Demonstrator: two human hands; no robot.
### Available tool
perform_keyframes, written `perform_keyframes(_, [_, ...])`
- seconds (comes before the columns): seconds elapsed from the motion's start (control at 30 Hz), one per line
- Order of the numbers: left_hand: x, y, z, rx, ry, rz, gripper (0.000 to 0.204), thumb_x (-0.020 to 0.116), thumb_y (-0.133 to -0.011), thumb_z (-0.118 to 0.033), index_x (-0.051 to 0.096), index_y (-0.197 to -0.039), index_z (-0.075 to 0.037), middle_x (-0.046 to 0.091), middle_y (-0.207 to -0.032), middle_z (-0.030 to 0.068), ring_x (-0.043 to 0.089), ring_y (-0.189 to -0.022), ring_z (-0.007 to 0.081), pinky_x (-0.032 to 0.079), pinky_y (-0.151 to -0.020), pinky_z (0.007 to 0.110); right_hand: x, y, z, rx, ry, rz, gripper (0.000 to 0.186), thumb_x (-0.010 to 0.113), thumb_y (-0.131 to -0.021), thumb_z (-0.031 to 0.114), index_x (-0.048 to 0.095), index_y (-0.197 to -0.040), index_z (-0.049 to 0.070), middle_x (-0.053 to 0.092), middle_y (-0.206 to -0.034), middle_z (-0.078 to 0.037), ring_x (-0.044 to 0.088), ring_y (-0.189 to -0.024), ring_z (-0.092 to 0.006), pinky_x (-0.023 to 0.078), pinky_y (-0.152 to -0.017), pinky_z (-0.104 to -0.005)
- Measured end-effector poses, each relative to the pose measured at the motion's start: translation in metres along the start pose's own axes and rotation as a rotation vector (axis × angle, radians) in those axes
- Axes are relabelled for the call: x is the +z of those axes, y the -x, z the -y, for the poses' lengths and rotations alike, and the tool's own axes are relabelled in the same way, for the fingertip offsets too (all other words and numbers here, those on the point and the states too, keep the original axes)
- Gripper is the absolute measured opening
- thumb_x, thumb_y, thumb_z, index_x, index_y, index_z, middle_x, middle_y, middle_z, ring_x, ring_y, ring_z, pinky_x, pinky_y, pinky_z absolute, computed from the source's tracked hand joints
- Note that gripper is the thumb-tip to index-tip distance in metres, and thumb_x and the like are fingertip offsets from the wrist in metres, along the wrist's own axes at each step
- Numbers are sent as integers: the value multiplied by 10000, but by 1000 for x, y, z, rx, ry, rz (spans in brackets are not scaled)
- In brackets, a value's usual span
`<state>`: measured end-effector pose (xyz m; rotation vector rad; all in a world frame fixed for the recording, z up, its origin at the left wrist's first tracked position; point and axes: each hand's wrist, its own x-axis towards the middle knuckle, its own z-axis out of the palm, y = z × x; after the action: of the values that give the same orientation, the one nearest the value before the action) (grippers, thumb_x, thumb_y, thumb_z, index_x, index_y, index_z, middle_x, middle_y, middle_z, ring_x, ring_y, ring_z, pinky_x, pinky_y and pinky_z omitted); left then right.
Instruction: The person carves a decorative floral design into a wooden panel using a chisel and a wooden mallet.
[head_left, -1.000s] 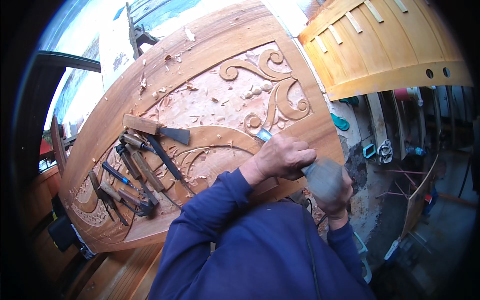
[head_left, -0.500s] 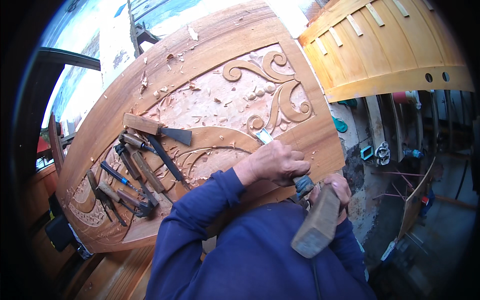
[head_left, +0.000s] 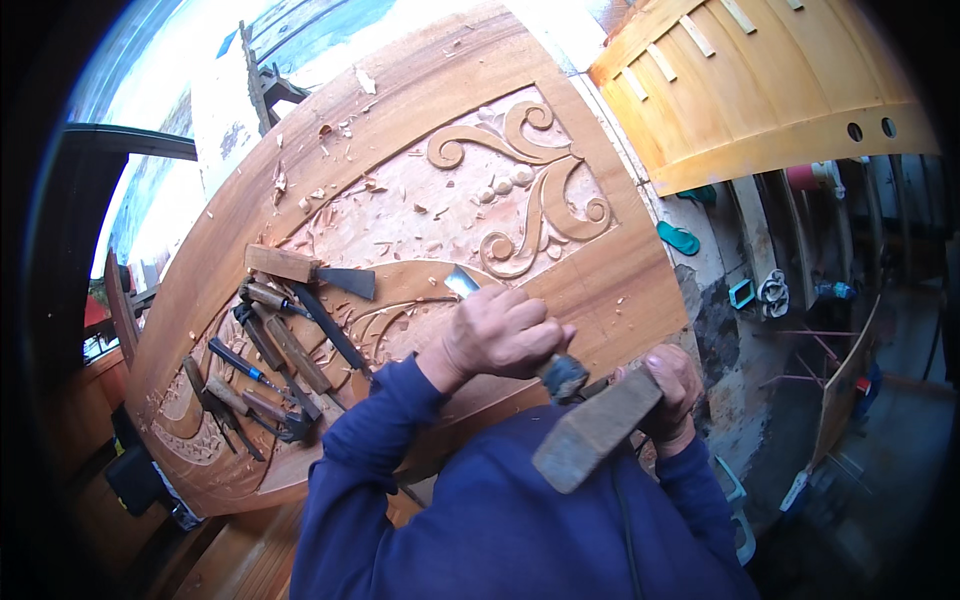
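My left hand [head_left: 503, 334] is closed around a wood chisel [head_left: 462, 282]. Its bright flat blade points away from me onto the carved wooden panel [head_left: 620, 285], by the border below the scrollwork. The chisel's worn, dark handle end sticks out behind my fist, toward my chest. Close by on the right, my right hand [head_left: 672, 392] grips a blocky wooden mallet [head_left: 597, 430]. The mallet's head lies just behind the chisel's handle end; whether they touch I cannot tell. Raised scrolls [head_left: 550, 190] stand out from a rough, pale recess scattered with shavings.
Several chisels [head_left: 295, 345] and a hatchet [head_left: 345, 282] lie heaped on the panel's left part. A yellowish slatted panel [head_left: 770, 90] stands at the upper right. Below it are a green sandal [head_left: 678, 238] and a bucket [head_left: 815, 177]. A black case [head_left: 135, 475] sits at lower left.
Both hands have shifted left with the chisel and mallet. The chisel's blade has moved from the scroll's lower end to a spot further left along the border. My view has turned slightly.
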<state>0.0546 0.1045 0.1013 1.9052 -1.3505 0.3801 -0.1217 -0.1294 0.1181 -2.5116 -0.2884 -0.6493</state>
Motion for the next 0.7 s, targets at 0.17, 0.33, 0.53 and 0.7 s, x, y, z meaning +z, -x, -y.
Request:
perform_keyframes(0.17, [63,-18,-31,-180,107,-10,382,735,-931,-252,486,-663,-141,404,-570,19,491,-457,176,388,-415,361,-4,21,-10,109,-118,-41,697,888,-793,133,464,-1344,78,640,-978,-131,671,-792,-288,568,-689,-437])
perform_keyframes(0.33, [89,-39,-23,-276,98,-12,314,713,-946,-256,521,-735,-123,478,-585,54,556,-476,242,430,-437,396,-12,28,-18,170,8,-64,800,914,-761,109,432,-1398,83,633,-947,-127,658,-779,-291,558,-674,-414])
perform_keyframes(0.53, [85,-44,-14,-347,80,23,275,730,-931,-250,561,-759,-119,541,-618,67,608,-515,257,455,-451,396,-18,29,-24,247,27,13,870,801,-766,33,291,-1470,-6,595,-1062,-120,597,-937,-249,470,-993,-429])
perform_keyframes(0.7, [84,-45,-14,-389,95,-29,281,729,-933,-247,551,-756,-120,539,-625,66,602,-516,262,455,-459,402,-30,-6,-12,432,171,183,683,762,-774,8,427,-1368,-9,592,-1048,-81,593,-941,-208,439,-1062,-415])
